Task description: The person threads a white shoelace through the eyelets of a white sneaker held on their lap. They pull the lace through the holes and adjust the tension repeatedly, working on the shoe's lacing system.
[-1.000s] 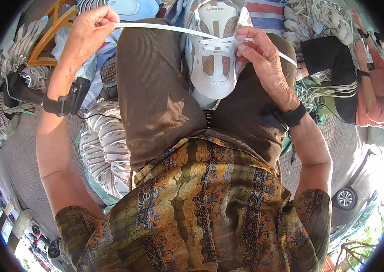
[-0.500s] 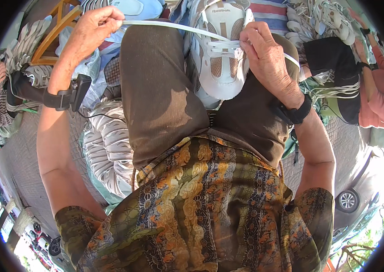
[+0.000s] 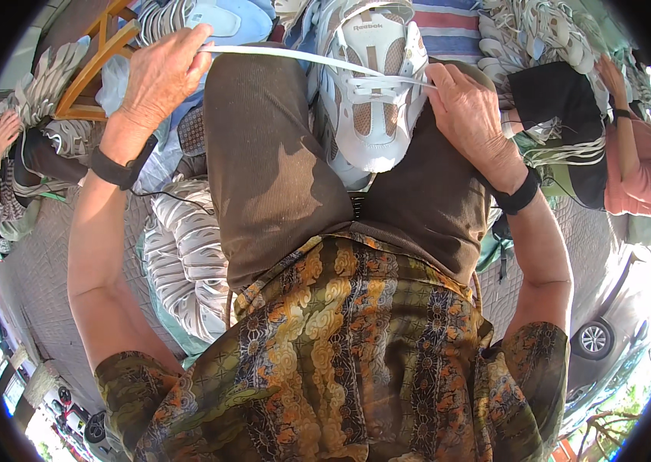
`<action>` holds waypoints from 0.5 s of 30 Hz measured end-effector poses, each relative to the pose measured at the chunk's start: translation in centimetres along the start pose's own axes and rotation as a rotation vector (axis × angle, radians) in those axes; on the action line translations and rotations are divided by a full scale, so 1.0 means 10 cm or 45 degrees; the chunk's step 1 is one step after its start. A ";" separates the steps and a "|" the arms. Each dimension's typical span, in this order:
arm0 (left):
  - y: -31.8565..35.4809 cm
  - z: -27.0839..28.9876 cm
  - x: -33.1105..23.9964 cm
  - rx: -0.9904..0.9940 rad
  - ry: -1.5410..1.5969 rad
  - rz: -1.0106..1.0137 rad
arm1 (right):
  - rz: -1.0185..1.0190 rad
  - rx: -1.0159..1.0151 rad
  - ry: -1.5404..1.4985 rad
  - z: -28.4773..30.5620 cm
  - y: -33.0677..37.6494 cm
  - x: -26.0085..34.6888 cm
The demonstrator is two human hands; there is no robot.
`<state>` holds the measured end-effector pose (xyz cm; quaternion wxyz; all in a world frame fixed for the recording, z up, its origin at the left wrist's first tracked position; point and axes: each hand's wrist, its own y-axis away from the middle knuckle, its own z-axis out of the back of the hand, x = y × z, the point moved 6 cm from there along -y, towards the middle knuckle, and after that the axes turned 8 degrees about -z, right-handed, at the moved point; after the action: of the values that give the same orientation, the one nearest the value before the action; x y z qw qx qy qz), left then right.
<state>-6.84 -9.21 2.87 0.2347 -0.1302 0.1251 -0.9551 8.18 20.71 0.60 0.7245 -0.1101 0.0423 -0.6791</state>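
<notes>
I am resting one white sneaker (image 3: 372, 92) on my lap, between my knees. My left hand (image 3: 160, 77) is pinching its one white lace (image 3: 279, 55) taut; my right hand (image 3: 468, 115) is gripping the sneaker's side.

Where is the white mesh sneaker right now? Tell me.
The white mesh sneaker sits top centre in the head view, on the brown-trousered lap, beside the right hand.

A small dark logo label (image 3: 368, 26) sits on the white sneaker's (image 3: 372, 115) tongue.
</notes>
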 end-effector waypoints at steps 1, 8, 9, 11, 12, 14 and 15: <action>0.01 0.01 -0.01 -0.009 -0.004 -0.050 | 0.047 -0.038 0.052 0.03 0.00 -0.01; 0.19 0.02 0.15 0.085 0.017 -0.082 | 0.111 -0.182 0.126 0.14 0.09 -0.39; 0.21 -0.01 0.16 0.113 0.005 -0.076 | 0.101 -0.167 0.138 0.13 0.10 -0.44; 0.22 -0.02 0.15 0.168 -0.019 -0.065 | 0.085 -0.111 0.145 0.12 0.12 -0.53; 0.27 -0.09 0.19 0.216 -0.027 -0.055 | 0.082 -0.087 0.147 0.13 0.11 -0.55; 0.35 -0.29 0.25 0.306 -0.039 -0.040 | 0.040 -0.060 0.175 0.14 0.11 -0.65; 0.36 -0.31 0.25 0.281 0.020 -0.015 | 0.016 -0.046 0.193 0.15 0.11 -0.68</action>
<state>-8.43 -12.92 -0.65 0.2410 -0.0970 0.0202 -0.9654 9.08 27.70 1.17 0.7214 -0.0713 0.1100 -0.6801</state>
